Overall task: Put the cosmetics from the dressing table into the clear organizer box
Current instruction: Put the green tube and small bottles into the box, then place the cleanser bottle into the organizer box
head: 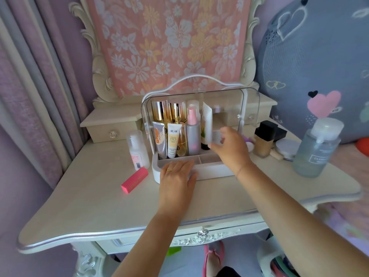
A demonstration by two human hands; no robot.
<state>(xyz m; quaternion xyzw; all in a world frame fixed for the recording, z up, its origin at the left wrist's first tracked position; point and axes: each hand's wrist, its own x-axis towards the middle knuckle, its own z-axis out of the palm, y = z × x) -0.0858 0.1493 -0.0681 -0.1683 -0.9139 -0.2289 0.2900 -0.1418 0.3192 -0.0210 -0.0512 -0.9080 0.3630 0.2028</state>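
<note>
Tubes (172,140) and bottles (193,136) stand in the clear organizer box (248,104); left hand (176,176) lies flat on its front rim, right hand (229,146) pinches a blurred, perhaps white jar (216,137).

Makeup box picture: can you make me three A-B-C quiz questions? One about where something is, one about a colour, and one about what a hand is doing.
1. Where is the pink box?
A) on the table, left of the organizer
B) inside the organizer
C) on the floor

2. What colour is the foundation bottle's cap?
A) gold
B) black
C) pink

3. What is the left hand doing?
A) gripping a tube
B) hanging off the table
C) resting flat on the organizer's front rim

Answers:
1 A: it lies on the tabletop beside the organizer's left corner.
2 B: a square black cap tops the beige bottle.
3 C: its fingers lie straight over the rim and hold nothing.
</note>
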